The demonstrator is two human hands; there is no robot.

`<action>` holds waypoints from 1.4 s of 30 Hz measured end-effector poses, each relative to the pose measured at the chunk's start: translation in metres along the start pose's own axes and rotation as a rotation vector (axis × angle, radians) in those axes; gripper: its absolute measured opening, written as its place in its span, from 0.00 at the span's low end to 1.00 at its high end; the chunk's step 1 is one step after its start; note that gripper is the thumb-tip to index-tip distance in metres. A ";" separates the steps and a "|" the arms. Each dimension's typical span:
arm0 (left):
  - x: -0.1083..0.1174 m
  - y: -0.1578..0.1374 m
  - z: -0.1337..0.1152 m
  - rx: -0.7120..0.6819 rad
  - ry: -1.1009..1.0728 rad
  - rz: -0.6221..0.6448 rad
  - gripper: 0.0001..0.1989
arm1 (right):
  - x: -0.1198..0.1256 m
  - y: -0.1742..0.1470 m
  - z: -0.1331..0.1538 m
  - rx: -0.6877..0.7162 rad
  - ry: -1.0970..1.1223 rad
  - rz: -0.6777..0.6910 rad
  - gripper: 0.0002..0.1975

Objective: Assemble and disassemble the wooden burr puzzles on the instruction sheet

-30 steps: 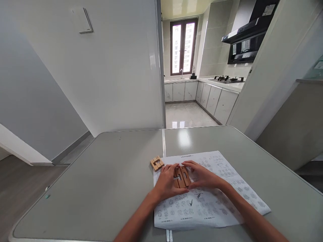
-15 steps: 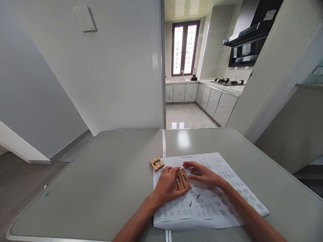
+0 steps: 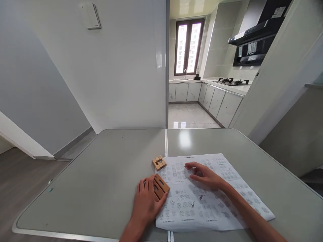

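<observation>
My left hand [image 3: 145, 199] is wrapped round a group of flat wooden puzzle pieces [image 3: 162, 183] at the left edge of the sheet. The nearest piece has a slot and a dark "2" marked at its end; the fingers cover part of the others. Over the printed paper [image 3: 184, 201] is my right hand [image 3: 205, 176], fingers loosely curved and apart, holding nothing. A small square of light wooden blocks [image 3: 159, 162] with a gap in its middle lies by the paper's top left corner, beyond my left hand.
The grey table [image 3: 101, 181] has a metal seam running down its middle, under the paper's left side. Past its far edge stand a white wall [image 3: 126, 67] and a kitchen opening with white cabinets [image 3: 181, 92].
My left hand has moved left with the slotted wooden pieces, from the paper to its left edge. My right hand stays over the paper. The view has shifted slightly.
</observation>
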State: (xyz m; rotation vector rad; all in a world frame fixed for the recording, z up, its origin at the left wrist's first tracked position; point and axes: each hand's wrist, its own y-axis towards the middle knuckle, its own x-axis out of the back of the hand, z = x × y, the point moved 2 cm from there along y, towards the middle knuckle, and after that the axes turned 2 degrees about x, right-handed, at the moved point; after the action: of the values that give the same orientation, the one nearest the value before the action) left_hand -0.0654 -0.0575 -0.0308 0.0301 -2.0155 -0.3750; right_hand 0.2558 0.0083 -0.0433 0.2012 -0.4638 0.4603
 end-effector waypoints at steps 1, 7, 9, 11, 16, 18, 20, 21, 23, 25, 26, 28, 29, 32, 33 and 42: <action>0.001 0.002 0.003 0.019 0.013 -0.008 0.32 | 0.000 0.000 -0.001 -0.003 -0.005 -0.004 0.24; 0.000 0.015 0.012 0.102 0.056 -0.062 0.31 | -0.001 0.002 -0.003 0.010 -0.030 -0.019 0.23; -0.004 0.018 0.011 0.099 0.063 -0.076 0.31 | -0.001 0.002 -0.002 0.012 -0.033 -0.019 0.23; -0.007 0.021 0.009 0.100 0.062 -0.086 0.32 | 0.000 0.002 -0.001 0.025 -0.032 -0.018 0.22; -0.004 0.041 0.019 0.186 -0.045 -0.047 0.46 | 0.000 0.002 0.003 0.027 -0.035 -0.017 0.21; 0.005 0.059 0.032 0.228 -0.135 -0.086 0.43 | -0.001 0.002 0.004 0.010 -0.049 -0.021 0.20; 0.013 0.081 0.047 0.253 -0.197 -0.150 0.36 | -0.001 0.001 0.005 -0.003 -0.063 -0.032 0.20; 0.016 0.091 0.055 0.269 -0.236 -0.173 0.33 | -0.001 0.001 0.005 -0.005 -0.066 -0.039 0.20; 0.018 0.110 0.071 0.300 -0.287 -0.189 0.28 | -0.002 0.001 0.004 0.001 -0.059 -0.049 0.19; 0.016 0.122 0.082 0.306 -0.301 -0.160 0.24 | -0.003 0.001 0.004 0.009 -0.051 -0.055 0.18; 0.015 0.125 0.086 0.297 -0.305 -0.138 0.23 | -0.003 0.001 0.004 0.010 -0.049 -0.058 0.18; 0.013 0.126 0.089 0.266 -0.308 -0.103 0.21 | -0.006 0.001 0.005 0.010 -0.047 -0.081 0.16; 0.012 0.125 0.089 0.245 -0.306 -0.082 0.20 | -0.007 0.002 0.006 0.011 -0.045 -0.100 0.15; 0.012 0.122 0.085 0.183 -0.293 -0.026 0.20 | -0.012 0.004 0.008 0.017 -0.053 -0.180 0.12; 0.012 0.122 0.083 0.168 -0.286 -0.014 0.20 | -0.014 0.004 0.008 0.019 -0.065 -0.203 0.12; 0.012 0.121 0.075 0.104 -0.241 0.030 0.23 | -0.023 0.008 0.008 0.006 -0.113 -0.317 0.14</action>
State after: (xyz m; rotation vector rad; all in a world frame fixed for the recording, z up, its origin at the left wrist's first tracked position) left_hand -0.1199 0.0740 -0.0179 0.0203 -2.2701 -0.2637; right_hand 0.2310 0.0040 -0.0466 0.3023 -0.5310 0.1407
